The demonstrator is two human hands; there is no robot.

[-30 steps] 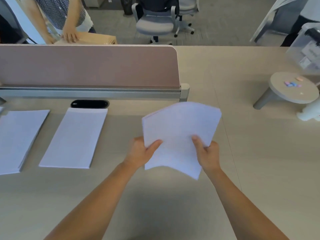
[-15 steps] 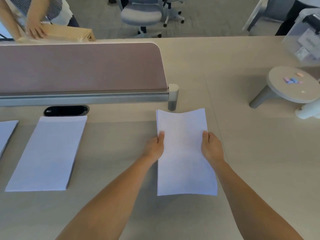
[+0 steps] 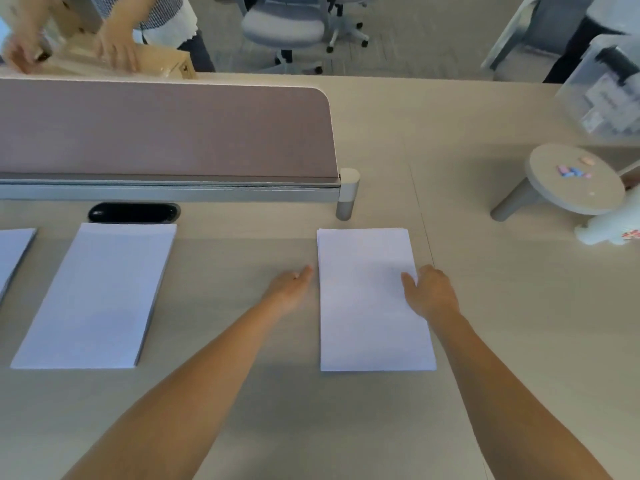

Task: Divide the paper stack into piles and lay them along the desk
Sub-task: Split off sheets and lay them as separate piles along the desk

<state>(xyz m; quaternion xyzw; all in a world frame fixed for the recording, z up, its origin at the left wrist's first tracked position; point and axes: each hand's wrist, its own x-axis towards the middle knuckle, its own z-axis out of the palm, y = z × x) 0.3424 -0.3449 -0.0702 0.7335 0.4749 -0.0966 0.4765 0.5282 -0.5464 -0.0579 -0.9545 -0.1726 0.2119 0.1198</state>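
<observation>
Three white paper piles lie in a row on the beige desk [image 3: 519, 323]. The right pile [image 3: 370, 317] lies flat just below the end of the divider. My left hand [image 3: 291, 287] rests edge-on against its left side, fingers straight, holding nothing. My right hand [image 3: 429, 292] lies on its right edge, thumb on top of the sheets. The middle pile [image 3: 97, 299] sits to the left. The far-left pile [image 3: 12, 254] is cut off by the frame edge.
A mauve divider panel [image 3: 166, 133] on a metal rail runs across the back. A black cable grommet [image 3: 133, 213] sits behind the middle pile. A small round stand [image 3: 575, 188] and a white object [image 3: 609, 226] are at the right. Another person handles a box [image 3: 114, 62] beyond the divider.
The stack I held up in both hands has come down flat onto the desk. My left hand has let go and now touches only its side edge.
</observation>
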